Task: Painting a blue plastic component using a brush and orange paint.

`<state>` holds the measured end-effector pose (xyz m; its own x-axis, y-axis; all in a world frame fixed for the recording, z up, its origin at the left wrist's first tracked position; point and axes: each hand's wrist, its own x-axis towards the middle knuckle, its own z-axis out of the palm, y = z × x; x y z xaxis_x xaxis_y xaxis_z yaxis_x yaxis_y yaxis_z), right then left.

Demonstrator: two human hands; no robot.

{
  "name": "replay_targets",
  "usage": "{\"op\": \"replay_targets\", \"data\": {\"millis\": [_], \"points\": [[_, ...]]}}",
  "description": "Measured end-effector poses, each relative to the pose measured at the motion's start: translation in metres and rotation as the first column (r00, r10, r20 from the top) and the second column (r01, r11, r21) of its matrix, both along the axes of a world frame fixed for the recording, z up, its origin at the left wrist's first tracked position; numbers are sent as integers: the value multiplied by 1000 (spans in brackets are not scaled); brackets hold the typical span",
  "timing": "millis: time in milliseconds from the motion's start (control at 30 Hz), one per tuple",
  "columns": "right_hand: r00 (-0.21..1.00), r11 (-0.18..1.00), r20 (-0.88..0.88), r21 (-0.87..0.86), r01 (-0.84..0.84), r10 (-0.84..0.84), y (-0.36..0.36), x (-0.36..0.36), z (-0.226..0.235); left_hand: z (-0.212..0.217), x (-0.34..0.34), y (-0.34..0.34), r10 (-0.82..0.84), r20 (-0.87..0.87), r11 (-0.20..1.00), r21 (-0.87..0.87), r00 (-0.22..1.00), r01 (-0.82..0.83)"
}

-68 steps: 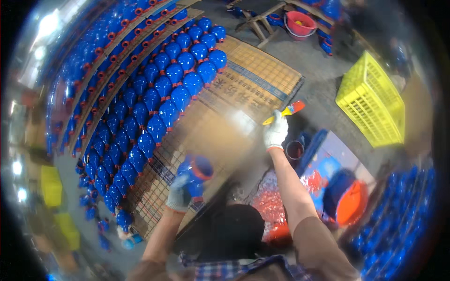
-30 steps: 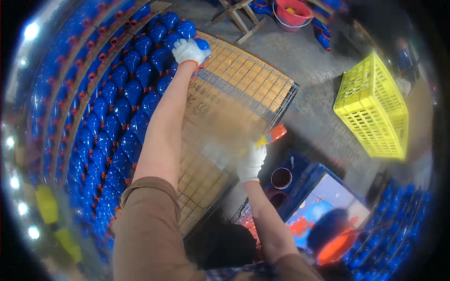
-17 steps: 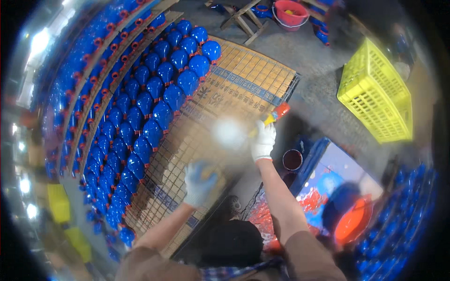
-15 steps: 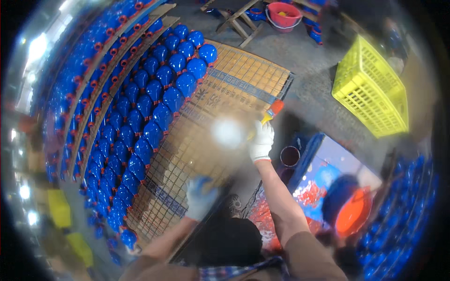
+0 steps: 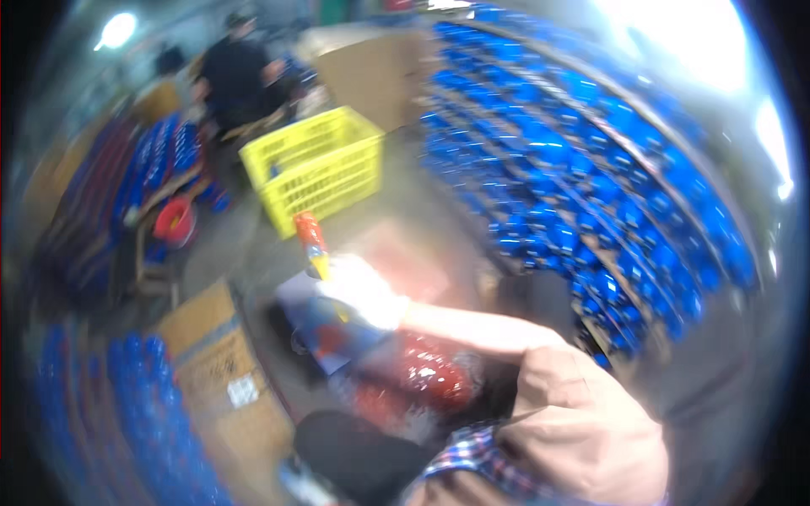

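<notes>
My right hand (image 5: 363, 293), in a white glove washed out by glare, is closed around a paintbrush (image 5: 314, 244). The brush has a yellow handle, and its bristle end is coated in orange-red paint and points up and away from me. Under the hand lies a board (image 5: 337, 358) smeared with blue and red, partly hidden by the glove. Nearer to me is a glossy red, paint-covered surface (image 5: 430, 371). At the lower edge a blurred white and blue shape (image 5: 305, 485) may be my gloved left hand; its fingers cannot be made out.
Beyond the brush stands a yellow slatted crate (image 5: 325, 173). Racks of glossy blue pieces (image 5: 565, 169) fill the right, with more blue pieces (image 5: 143, 396) at lower left beside a cardboard sheet (image 5: 215, 363). A red bucket (image 5: 175, 222) and a person in dark clothes (image 5: 236, 80) are farther left.
My view has swung right, away from the cardboard-covered mesh. My right hand still grips the brush, now over the paint-smeared board. The left hand has dropped toward the lower edge or out of sight.
</notes>
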<state>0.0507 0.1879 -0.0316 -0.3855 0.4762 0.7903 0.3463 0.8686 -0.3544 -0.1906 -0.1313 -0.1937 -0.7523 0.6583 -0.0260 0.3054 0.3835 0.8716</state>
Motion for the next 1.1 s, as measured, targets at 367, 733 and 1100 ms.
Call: {"op": "replay_targets", "data": {"millis": [367,733,1100], "points": [[361,543,406,600,587,-840,-28,357,252,-30,14,-15,-513,-406,834,-445,756,327],[99,131,487,33,991,-868,-63,625,349,-40,24,2,27,-251,921,-369,968,-122],[-49,298,556,515,804,-830,-55,670,332,9,41,8,-82,-251,996,-64,965,67]]}}
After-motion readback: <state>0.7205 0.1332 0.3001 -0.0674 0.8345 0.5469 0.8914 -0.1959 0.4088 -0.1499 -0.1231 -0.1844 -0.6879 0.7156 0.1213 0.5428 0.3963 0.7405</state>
